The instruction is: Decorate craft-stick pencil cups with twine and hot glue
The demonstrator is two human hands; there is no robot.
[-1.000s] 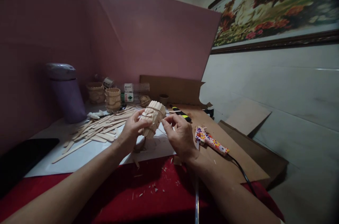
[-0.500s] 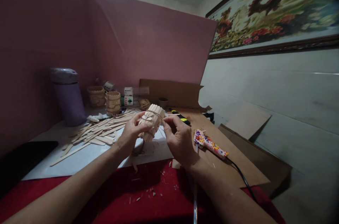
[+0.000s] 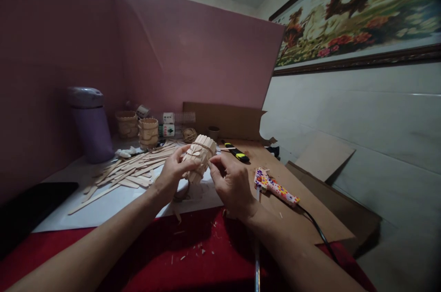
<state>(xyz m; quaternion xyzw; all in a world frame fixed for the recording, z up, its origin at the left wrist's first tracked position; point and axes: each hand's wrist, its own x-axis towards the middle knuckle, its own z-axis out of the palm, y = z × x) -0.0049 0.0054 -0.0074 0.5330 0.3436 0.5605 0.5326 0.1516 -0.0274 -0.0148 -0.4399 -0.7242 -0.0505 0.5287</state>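
My left hand (image 3: pixel 175 168) is wrapped around a small cup made of wooden craft sticks (image 3: pixel 204 145), with twine bands around it and pale petal-like pieces on its side. The cup is tilted above the white paper. Against its right side my right hand (image 3: pixel 232 181) pinches thumb and forefinger together; whatever lies between the fingertips is too small to make out. Below the cup the paper is partly hidden by my hands. A floral-patterned glue gun (image 3: pixel 275 186) rests on the cardboard to the right of my right hand.
Loose craft sticks (image 3: pixel 127 172) lie in a heap on the left. Behind them stand two finished stick cups (image 3: pixel 148 133), a purple bottle (image 3: pixel 91 126) and a twine ball (image 3: pixel 189 134). A black-and-yellow utility knife (image 3: pixel 237 152) lies beyond my right hand. Wood scraps dot the red cloth (image 3: pixel 165 255).
My right hand has slid slightly down along the cup's right side, its fingertips still pinched. My left hand keeps its hold on the cup. The whole view has shifted a little.
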